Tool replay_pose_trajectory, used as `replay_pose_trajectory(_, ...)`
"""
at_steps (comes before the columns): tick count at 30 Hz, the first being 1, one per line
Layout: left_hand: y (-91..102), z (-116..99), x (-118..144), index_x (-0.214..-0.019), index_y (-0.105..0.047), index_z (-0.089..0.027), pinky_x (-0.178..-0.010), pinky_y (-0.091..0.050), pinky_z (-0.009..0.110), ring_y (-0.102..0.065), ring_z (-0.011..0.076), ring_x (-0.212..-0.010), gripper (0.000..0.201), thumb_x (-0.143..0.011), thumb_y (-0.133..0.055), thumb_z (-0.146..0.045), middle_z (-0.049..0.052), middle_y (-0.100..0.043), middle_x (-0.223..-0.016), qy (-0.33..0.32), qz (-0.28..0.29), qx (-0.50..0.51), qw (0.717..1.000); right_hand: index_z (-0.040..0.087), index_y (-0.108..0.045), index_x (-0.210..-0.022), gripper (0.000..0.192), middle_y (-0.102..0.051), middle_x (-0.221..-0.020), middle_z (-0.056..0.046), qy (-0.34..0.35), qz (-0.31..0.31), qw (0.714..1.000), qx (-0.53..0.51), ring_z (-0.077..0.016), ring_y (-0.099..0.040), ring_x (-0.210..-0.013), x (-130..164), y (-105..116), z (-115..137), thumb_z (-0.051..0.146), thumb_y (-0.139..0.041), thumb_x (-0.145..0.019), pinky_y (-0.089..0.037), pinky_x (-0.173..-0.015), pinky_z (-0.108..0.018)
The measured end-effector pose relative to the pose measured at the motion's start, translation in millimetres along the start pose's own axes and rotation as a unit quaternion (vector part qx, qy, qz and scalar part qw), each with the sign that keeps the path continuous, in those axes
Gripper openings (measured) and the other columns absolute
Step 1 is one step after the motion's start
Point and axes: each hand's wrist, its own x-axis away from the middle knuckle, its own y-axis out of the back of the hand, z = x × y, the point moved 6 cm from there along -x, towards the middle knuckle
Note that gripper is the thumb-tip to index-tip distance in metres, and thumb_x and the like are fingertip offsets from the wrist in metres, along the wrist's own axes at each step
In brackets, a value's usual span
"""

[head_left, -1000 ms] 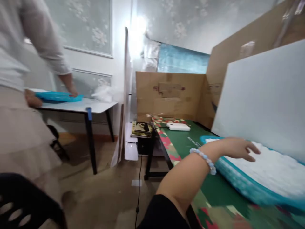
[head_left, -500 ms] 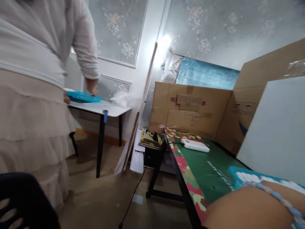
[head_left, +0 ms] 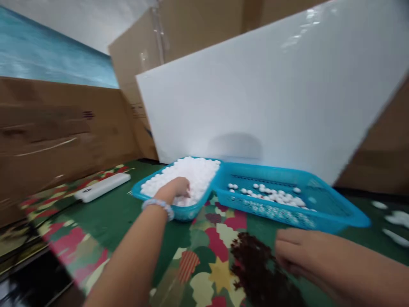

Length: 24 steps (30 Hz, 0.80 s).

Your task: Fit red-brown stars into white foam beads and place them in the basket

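Holds left hand point(head_left: 179, 186) among white balls point(head_left: 195, 168), corralled by left basket point(head_left: 189, 212), and right hand point(head_left: 298, 249) beside dark-red clump point(head_left: 257, 266); cannot tell either grip's closure.

Baskets point(head_left: 230, 199) are blue, balls point(head_left: 198, 170) white, the clump point(head_left: 258, 273) dark reddish-brown; red, cream and green camouflage borders the green tabletop point(head_left: 108, 217) at its left and near edges.

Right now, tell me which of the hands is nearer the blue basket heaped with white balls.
Left. The left hand reaches into the heaped basket; the right hand is in front of the other basket.
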Motion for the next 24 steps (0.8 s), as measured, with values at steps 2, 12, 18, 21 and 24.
replay_pose_trajectory(2, 12.2, -3, -3, -0.085, -0.048, -0.011, -0.068, -0.039, 0.035, -0.048, 0.0165, -0.079, 0.018, -0.072, -0.042, -0.023, 0.005, -0.05, -0.088, -0.009, 0.01, -0.037, 0.999, 0.02, -0.046, -0.059, 0.026, -0.053, -0.059, 0.002, -0.018, -0.014, 1.0, 0.008, -0.0091, -0.046, -0.048, -2, 23, 5, -0.005, -0.041, -0.057, -0.035, -0.04, -0.018)
replay_pose_trajectory(12, 32.3, 2, -19, -0.07, -0.051, -0.009, -0.067, -0.038, 0.034, -0.05, 0.016, -0.072, 0.016, -0.071, -0.045, -0.024, 0.002, -0.052, -0.074, -0.016, 0.014, -0.059, 0.998, 0.015, -0.044, -0.061, 0.02, -0.047, -0.06, 0.001, -0.083, -0.057, 0.992, 0.072, -0.0086, -0.042, -0.052, 8, 50, -13, -0.005, -0.042, -0.06, -0.031, -0.041, -0.017)
replay_pose_trajectory(18, 60.9, -56, 14, -0.093, -0.043, -0.017, -0.069, -0.04, 0.024, -0.046, 0.0142, -0.084, 0.023, -0.07, -0.04, -0.018, 0.003, -0.049, -0.094, -0.12, -0.072, 0.083, 0.987, 0.017, -0.044, -0.06, 0.023, -0.048, -0.061, 0.003, -0.032, -0.187, 0.981, -0.029, -0.0062, -0.044, -0.053, 14, 67, -15, -0.005, -0.041, -0.063, -0.034, -0.043, -0.015)
replay_pose_trajectory(21, 55.8, -106, 43, -0.082, -0.05, -0.022, -0.062, -0.042, 0.018, -0.05, 0.0107, -0.074, 0.019, -0.064, -0.047, -0.016, -0.003, -0.053, -0.083, -0.306, -0.024, 0.234, 0.923, 0.019, -0.047, -0.062, 0.017, -0.052, -0.061, 0.005, 0.051, -0.303, 0.942, -0.134, -0.0041, -0.047, -0.056, 21, 85, -16, 0.004, -0.043, -0.07, -0.037, -0.049, -0.011)
replay_pose_trajectory(24, 49.5, -129, 62, -0.077, -0.052, -0.025, -0.06, -0.042, 0.016, -0.05, 0.0088, -0.07, 0.025, -0.058, -0.053, -0.009, -0.006, -0.055, -0.076, -0.42, 0.023, 0.425, 0.801, 0.021, -0.05, -0.064, 0.012, -0.053, -0.06, 0.005, 0.05, -0.353, 0.902, -0.242, -0.0041, -0.049, -0.057, 22, 90, -26, 0.01, -0.047, -0.069, -0.039, -0.052, -0.011)
